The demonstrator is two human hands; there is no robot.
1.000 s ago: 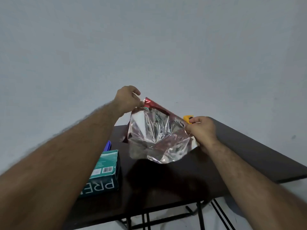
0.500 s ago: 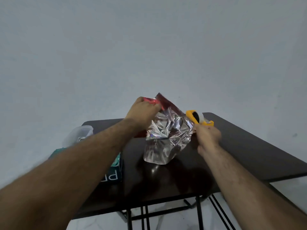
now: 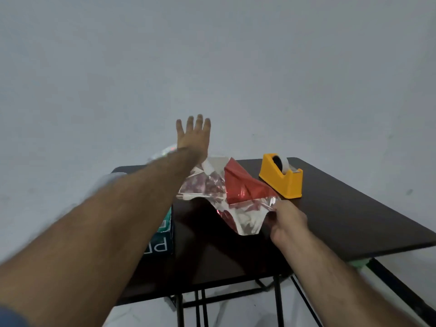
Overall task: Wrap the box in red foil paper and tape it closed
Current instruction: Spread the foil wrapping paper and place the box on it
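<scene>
**Q:** Where did the foil lie, and how did each hand stand?

**A:** The red foil paper (image 3: 238, 194) lay crumpled near the middle of the dark table (image 3: 342, 208), silver side mostly up, with a red flap folded over toward 1 o'clock. The right hand (image 3: 286, 223) gripped the sheet's edge at 4 o'clock, fingers curled round it. The left hand (image 3: 193, 138) was raised above the table's far edge at 11 o'clock of the foil, fingers straight and spread, touching nothing.

**Q:** Where was the box?

**A:** The teal box (image 3: 164, 234) stood at the table's left edge, at 8 o'clock of the foil, largely hidden behind the left forearm and apart from the sheet.

**Q:** What bounded the working room?

**A:** The yellow tape dispenser (image 3: 280, 178) stood at 2 o'clock, just beside the red flap; whether they touched could not be told. Bare tabletop stretched from the right hand to the right edge and from the foil to the near edge. A blurred clear object (image 3: 165, 152) showed past the far left corner.
</scene>
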